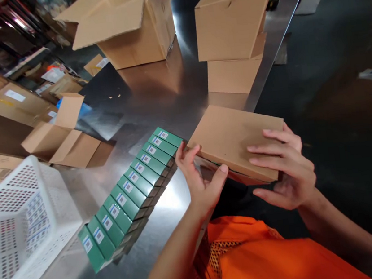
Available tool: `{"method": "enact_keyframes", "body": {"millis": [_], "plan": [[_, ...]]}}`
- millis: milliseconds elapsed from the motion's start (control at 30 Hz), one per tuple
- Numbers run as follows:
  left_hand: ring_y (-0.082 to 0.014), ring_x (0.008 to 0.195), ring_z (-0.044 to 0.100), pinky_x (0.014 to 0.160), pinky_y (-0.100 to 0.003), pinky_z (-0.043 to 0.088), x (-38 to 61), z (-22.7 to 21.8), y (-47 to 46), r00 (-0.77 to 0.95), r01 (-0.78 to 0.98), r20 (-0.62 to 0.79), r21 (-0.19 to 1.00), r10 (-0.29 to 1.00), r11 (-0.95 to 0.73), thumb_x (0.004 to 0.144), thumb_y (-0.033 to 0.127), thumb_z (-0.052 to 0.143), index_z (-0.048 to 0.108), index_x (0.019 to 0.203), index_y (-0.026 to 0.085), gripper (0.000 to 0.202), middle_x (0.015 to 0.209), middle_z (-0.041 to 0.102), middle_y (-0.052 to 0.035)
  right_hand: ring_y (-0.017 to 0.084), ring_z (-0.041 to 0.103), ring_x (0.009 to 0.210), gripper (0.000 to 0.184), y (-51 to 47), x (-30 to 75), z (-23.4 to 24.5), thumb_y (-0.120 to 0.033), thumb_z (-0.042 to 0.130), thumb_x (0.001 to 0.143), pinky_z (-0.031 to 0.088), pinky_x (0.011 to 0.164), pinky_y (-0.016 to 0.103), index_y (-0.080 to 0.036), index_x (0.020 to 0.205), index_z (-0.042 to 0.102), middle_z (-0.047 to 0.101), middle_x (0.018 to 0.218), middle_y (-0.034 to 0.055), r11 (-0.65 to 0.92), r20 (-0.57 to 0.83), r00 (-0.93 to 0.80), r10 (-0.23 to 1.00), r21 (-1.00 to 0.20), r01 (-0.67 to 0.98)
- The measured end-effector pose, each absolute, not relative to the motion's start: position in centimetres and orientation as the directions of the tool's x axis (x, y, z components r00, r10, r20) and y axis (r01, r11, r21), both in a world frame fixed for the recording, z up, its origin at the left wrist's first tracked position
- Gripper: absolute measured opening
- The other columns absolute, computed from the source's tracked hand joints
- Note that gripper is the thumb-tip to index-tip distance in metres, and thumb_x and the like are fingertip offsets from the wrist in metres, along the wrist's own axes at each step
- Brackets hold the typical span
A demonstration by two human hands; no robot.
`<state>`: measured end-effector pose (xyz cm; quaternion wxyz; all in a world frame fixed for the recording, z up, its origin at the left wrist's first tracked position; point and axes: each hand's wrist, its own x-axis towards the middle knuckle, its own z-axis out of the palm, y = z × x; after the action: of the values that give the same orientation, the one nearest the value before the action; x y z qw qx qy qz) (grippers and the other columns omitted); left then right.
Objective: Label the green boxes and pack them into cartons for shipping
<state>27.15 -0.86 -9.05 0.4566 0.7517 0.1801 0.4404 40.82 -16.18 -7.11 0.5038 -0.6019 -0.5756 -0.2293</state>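
Note:
A shallow brown cardboard box (233,138), its lid lying down, is between my two hands at the table's near edge. My left hand (199,181) holds the box's left corner, the thumb against the front edge and the fingers at the side. Over the box's right end, my right hand (284,163) has its fingers on the lid and its thumb below the front edge. A thin dark gap shows under the lid along the front. Just left of the box, a slanting row of several green boxes (127,187) with white code labels stands on the table.
On the metal table (141,104), a white perforated basket (60,195) stands at left. Behind it sits a small open carton (75,148). A large open carton (133,42) and stacked cardboard boxes (227,30) stand farther back. The table's edge (274,60) runs along the right.

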Motion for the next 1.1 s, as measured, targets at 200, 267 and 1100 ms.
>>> {"method": "enact_keyframes", "body": {"millis": [200, 267, 1100], "plan": [[-0.0362, 0.147, 0.032, 0.12, -0.062, 0.028, 26.9, -9.2, 0.0, 0.585, -0.177, 0.495, 0.851, 0.642, -0.495, 0.082, 0.034, 0.068, 0.047, 0.134, 0.033, 0.056, 0.149, 0.035, -0.0103, 0.039, 0.066, 0.115, 0.042, -16.3, 40.7, -6.9, -0.028, 0.076, 0.072, 0.028, 0.118, 0.072, -0.026, 0.114, 0.074, 0.078, 0.099, 0.0072, 0.236, 0.871, 0.264, 0.414, -0.383, 0.893], [-0.0355, 0.143, 0.037, 0.119, -0.06, 0.03, 26.8, -9.1, 0.2, 0.599, -0.202, 0.487, 0.86, 0.635, -0.469, 0.084, 0.043, 0.068, 0.049, 0.134, 0.032, 0.054, 0.146, 0.039, -0.0105, 0.034, 0.07, 0.11, 0.038, -16.5, 40.8, -6.6, -0.021, 0.076, 0.073, 0.031, 0.118, 0.07, -0.03, 0.111, 0.075, 0.079, 0.098, 0.0039, 0.231, 0.862, 0.278, 0.424, -0.399, 0.887], [-0.0275, 0.129, 0.05, 0.112, -0.051, 0.04, 26.8, -8.5, 0.8, 0.605, -0.194, 0.428, 0.897, 0.671, -0.397, 0.085, 0.027, 0.068, 0.056, 0.121, 0.031, 0.039, 0.13, 0.049, -0.0079, 0.026, 0.074, 0.099, 0.015, -17.2, 42.8, -5.8, -0.04, 0.079, 0.082, 0.038, 0.115, 0.059, -0.038, 0.097, 0.078, 0.079, 0.095, -0.0034, 0.228, 0.77, 0.255, 0.585, -0.458, 0.859]]}}
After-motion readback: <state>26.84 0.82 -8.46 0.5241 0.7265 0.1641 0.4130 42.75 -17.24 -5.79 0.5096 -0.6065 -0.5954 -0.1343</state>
